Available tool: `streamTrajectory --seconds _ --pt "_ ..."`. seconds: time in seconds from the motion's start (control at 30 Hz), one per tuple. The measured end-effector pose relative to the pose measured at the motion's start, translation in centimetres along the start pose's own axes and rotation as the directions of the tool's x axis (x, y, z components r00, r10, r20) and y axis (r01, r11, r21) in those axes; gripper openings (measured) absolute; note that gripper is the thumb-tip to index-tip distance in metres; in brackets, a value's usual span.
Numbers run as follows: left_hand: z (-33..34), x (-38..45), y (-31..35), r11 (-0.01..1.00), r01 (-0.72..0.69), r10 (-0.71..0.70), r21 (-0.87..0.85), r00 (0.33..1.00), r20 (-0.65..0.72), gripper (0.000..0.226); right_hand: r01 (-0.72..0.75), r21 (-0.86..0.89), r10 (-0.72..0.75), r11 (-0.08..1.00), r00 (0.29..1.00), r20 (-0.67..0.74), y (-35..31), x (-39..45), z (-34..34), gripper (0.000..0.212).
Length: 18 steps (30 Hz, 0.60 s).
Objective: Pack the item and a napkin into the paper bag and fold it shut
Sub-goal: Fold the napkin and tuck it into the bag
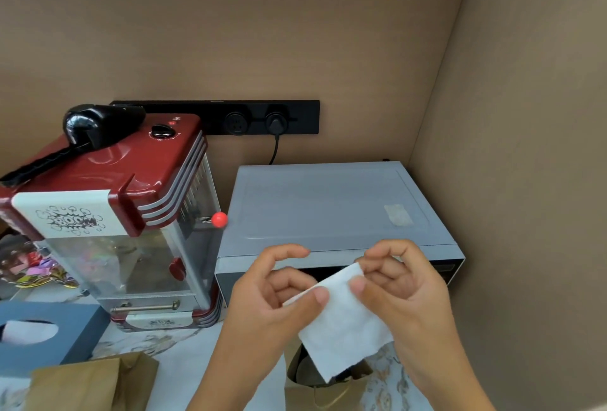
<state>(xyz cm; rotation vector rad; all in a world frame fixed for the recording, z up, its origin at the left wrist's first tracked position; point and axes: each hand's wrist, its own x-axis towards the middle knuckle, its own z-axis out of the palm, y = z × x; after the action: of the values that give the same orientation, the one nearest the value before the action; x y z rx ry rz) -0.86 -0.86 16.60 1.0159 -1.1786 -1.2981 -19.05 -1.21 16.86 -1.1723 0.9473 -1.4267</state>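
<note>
A white napkin (pixel 341 322) hangs folded between both hands, in front of the microwave. My left hand (pixel 272 299) pinches its left edge with the thumb on top. My right hand (pixel 404 289) pinches its upper right corner. Directly below the napkin stands an open brown paper bag (pixel 328 387) on the marbled counter; something dark shows inside its mouth, but I cannot tell what it is. The napkin's lower corner dips just over the bag's opening.
A grey microwave (pixel 331 207) sits behind the hands. A red popcorn machine (pixel 111 213) stands to the left. A blue tissue box (pixel 42 331) and another brown paper bag (pixel 88 384) lie at the lower left. Brown walls close in at the back and right.
</note>
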Motion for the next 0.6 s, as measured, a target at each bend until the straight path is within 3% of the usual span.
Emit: streamTrajectory --seconds 0.1,0.17,0.23,0.33,0.4,0.47,0.5,0.53,0.6 --pt "0.3 0.0 0.1 0.979 -0.012 -0.005 0.203 0.997 0.081 0.014 0.013 -0.039 -0.012 0.999 0.999 0.044 -0.4 0.3 0.2 0.030" --pt "0.4 0.0 -0.3 0.982 -0.008 -0.002 0.188 0.999 0.049 0.018 -0.065 0.023 0.062 0.998 0.993 0.103 -0.3 0.3 0.1 0.039" --pt "0.7 0.0 -0.7 0.997 0.013 -0.008 0.078 0.998 -0.054 0.021 -0.248 0.174 0.218 0.953 0.960 0.173 0.4 0.1 -0.1 0.054" --pt "1.2 0.1 -1.5 0.999 0.041 -0.043 -0.016 0.986 -0.163 0.027 -0.446 0.321 0.363 0.835 0.887 0.287 1.7 -0.6 0.2 0.042" --pt "0.8 -0.1 -2.1 0.998 0.065 -0.064 0.000 0.980 -0.190 0.029 -0.446 0.295 0.384 0.845 0.890 0.244 2.0 -0.8 0.1 0.029" --pt "-0.5 -0.4 -3.2 0.983 0.083 -0.049 0.166 0.978 -0.201 0.026 -0.378 0.116 0.364 0.919 0.923 0.121 1.5 -0.5 -1.1 0.022" --pt "-1.3 -0.6 -3.9 0.948 0.093 -0.031 0.305 0.979 -0.203 0.020 -0.326 -0.068 0.331 0.943 0.940 0.079 1.1 -0.3 -1.8 0.018" --pt "-2.0 -0.8 -4.7 0.887 0.103 -0.019 0.451 0.982 -0.187 0.015 -0.267 -0.280 0.295 0.922 0.953 0.063 0.6 -0.1 -2.5 0.016" --pt "-2.8 -1.2 -6.1 0.717 0.103 -0.044 0.689 0.994 -0.102 0.013 -0.142 -0.630 0.259 0.763 0.961 0.097 0.1 0.3 -3.3 0.027"
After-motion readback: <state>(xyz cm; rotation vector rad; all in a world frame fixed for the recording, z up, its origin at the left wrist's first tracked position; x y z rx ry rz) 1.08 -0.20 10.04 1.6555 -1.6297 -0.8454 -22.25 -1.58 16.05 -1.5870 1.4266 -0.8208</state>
